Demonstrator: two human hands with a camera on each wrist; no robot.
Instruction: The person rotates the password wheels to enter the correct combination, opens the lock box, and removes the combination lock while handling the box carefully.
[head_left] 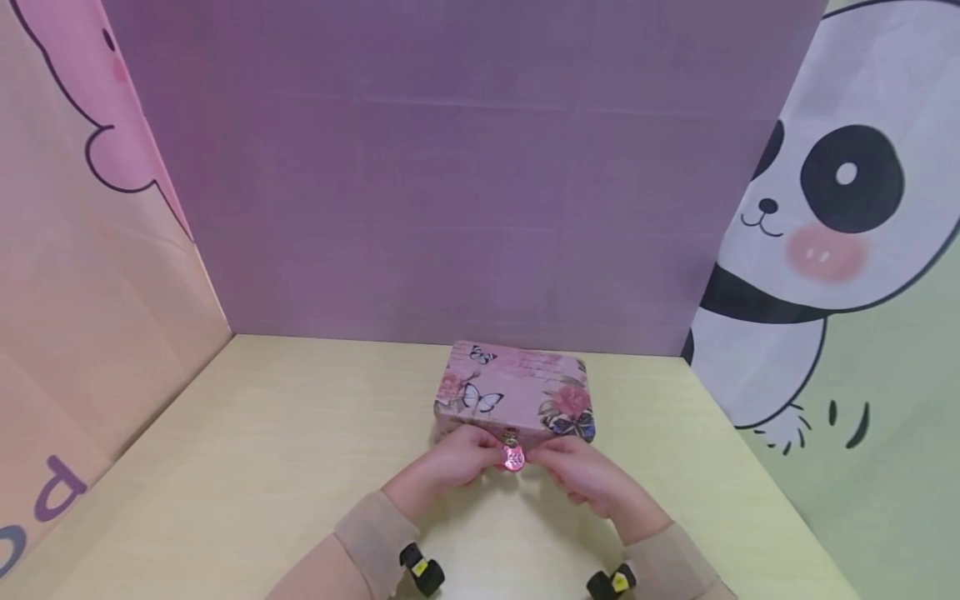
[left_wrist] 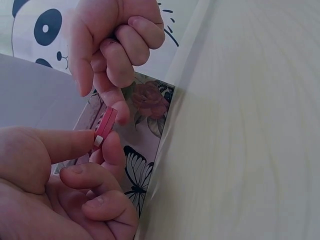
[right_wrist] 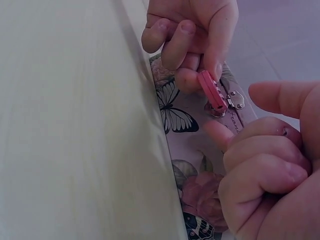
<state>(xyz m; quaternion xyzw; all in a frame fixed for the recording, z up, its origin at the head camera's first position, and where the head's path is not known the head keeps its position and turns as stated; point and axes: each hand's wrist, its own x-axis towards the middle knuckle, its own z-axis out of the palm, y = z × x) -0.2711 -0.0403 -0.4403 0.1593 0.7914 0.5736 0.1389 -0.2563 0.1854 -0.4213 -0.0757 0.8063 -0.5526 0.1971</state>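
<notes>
A pink box (head_left: 517,392) with butterflies and roses sits on the table, its front towards me. From the metal clasp (right_wrist: 235,99) on its front hangs a small pink combination padlock (head_left: 513,457). My left hand (head_left: 462,456) pinches the padlock (left_wrist: 103,130) between thumb and index finger, on the lock's left side. Beside the lock is my right hand (head_left: 579,471), its thumb and index finger (right_wrist: 220,134) stretched out on either side of it, a little apart from it. The right hand's other fingers are bent and hold nothing.
The pale wooden table (head_left: 300,433) spreads around the box. A purple wall panel (head_left: 450,183) stands behind it. At the right is a panel with a panda picture (head_left: 847,183), and at the left a panel with a pink cartoon (head_left: 97,92).
</notes>
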